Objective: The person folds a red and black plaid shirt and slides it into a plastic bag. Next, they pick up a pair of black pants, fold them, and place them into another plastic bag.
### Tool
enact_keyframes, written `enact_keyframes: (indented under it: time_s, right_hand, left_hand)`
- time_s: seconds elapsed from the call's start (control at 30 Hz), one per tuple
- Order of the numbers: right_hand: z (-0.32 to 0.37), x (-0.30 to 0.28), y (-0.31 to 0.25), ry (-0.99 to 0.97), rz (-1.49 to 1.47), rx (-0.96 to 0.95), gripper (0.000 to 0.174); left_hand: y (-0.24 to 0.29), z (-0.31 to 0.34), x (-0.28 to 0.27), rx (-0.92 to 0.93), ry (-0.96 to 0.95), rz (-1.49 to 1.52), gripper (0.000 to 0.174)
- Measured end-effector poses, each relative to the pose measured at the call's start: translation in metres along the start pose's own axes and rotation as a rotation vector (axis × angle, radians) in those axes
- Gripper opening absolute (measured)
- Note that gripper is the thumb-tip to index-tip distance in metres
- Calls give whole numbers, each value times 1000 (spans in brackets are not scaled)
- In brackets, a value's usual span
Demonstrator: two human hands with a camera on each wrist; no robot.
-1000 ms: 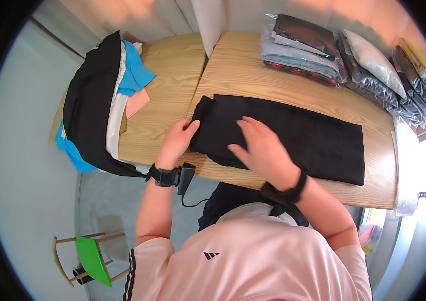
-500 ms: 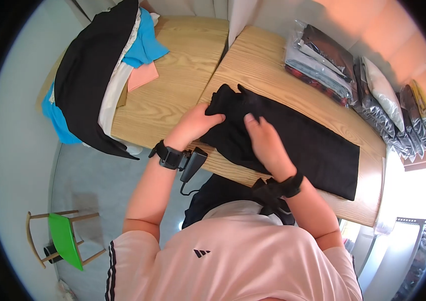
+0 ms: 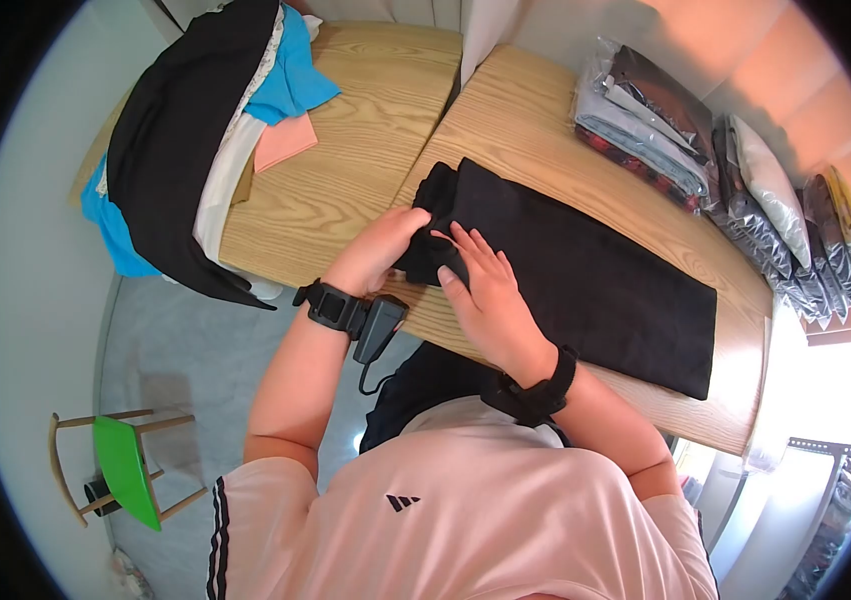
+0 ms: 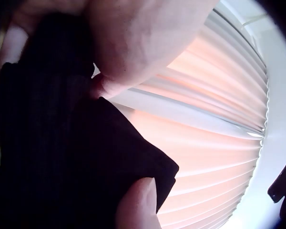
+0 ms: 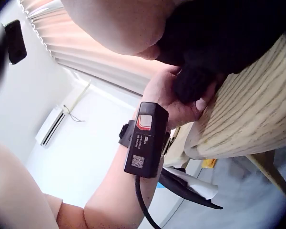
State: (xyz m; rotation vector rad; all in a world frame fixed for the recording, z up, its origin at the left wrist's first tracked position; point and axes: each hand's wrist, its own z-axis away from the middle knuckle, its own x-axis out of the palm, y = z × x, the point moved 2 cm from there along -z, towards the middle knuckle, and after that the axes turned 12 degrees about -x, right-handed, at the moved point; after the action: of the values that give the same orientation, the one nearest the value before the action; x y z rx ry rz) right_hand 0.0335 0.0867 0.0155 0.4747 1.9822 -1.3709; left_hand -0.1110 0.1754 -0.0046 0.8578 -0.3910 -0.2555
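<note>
A folded black garment (image 3: 605, 275) lies lengthwise on the wooden table, with a bunched, thicker left end. My left hand (image 3: 377, 252) grips that end, thumb on top and fingers curled beneath it; the right wrist view shows these fingers (image 5: 200, 102) round the dark cloth close to the table edge. With its fingers extended, my right hand (image 3: 493, 305) rests on the cloth just right of the left hand. In the left wrist view the black cloth (image 4: 62, 138) fills much of the picture and hides most of the fingers.
Bagged folded clothes (image 3: 640, 130) stand in stacks along the table's back right. Across the left table (image 3: 375, 90) hangs a heap of clothes (image 3: 175, 150), black on top, with a pink piece (image 3: 285, 143) beside it. A green chair (image 3: 127, 470) stands on the floor at left.
The garment's left end was rumpled half a second ago and now lies flatter, with a straighter fold. My right hand has shifted left and its fingers have spread. The left hand stays at that end.
</note>
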Motion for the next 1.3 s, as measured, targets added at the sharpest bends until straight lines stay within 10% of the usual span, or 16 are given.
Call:
enact_keyframes:
  time_s: [0.3, 0.37, 0.5, 0.83, 1.3]
  right_hand:
    - [2, -24, -4, -132, 240, -157, 67]
    - [-23, -68, 0, -392, -157, -78, 51]
    - [-69, -90, 43, -53, 97, -107, 39]
    - [-107, -77, 64, -350, -391, 238, 29]
    - [-91, -71, 65, 154, -78, 45, 33]
  left_hand:
    - [8, 6, 6, 62, -141, -201, 52]
    - [4, 3, 6, 47, -134, -131, 53]
    - [2, 1, 7, 66, -121, -118, 54]
    - [8, 9, 11, 90, -115, -110, 57]
    - [-1, -2, 11, 79, -58, -87, 47]
